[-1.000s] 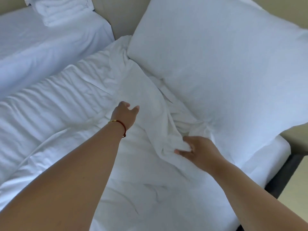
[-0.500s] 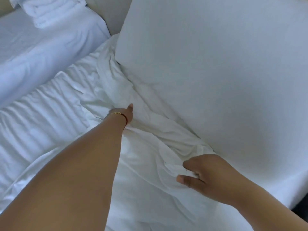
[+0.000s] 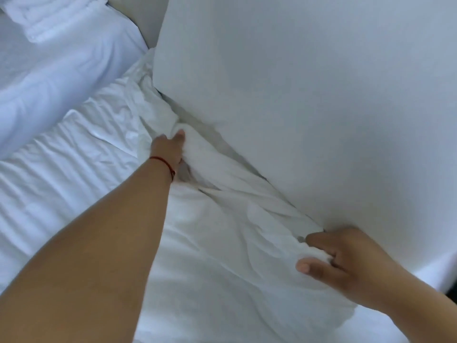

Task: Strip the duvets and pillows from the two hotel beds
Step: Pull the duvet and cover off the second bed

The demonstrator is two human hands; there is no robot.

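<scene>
The duvet (image 3: 217, 219) is lying rumpled across the near bed, its upper edge bunching into a ridge just beside and under the lower border of the large pillow (image 3: 309, 107), which is leaning over that end of the bed. This ridge is being gathered, presumably so that the cover can be drawn off in one pull before the pillow is removed. The left hand (image 3: 170, 151) is reaching to the far part of the ridge, its fingers curling into the fabric and gripping a fold; the fingertips are buried in cloth, so the depth of the grip is uncertain. The right hand (image 3: 346, 258) is pinching the near part of the same edge between thumb and curled fingers, touching the pillow's border. A second bed (image 3: 61, 70) is standing to the left, bearing folded white linen (image 3: 54, 18).
</scene>
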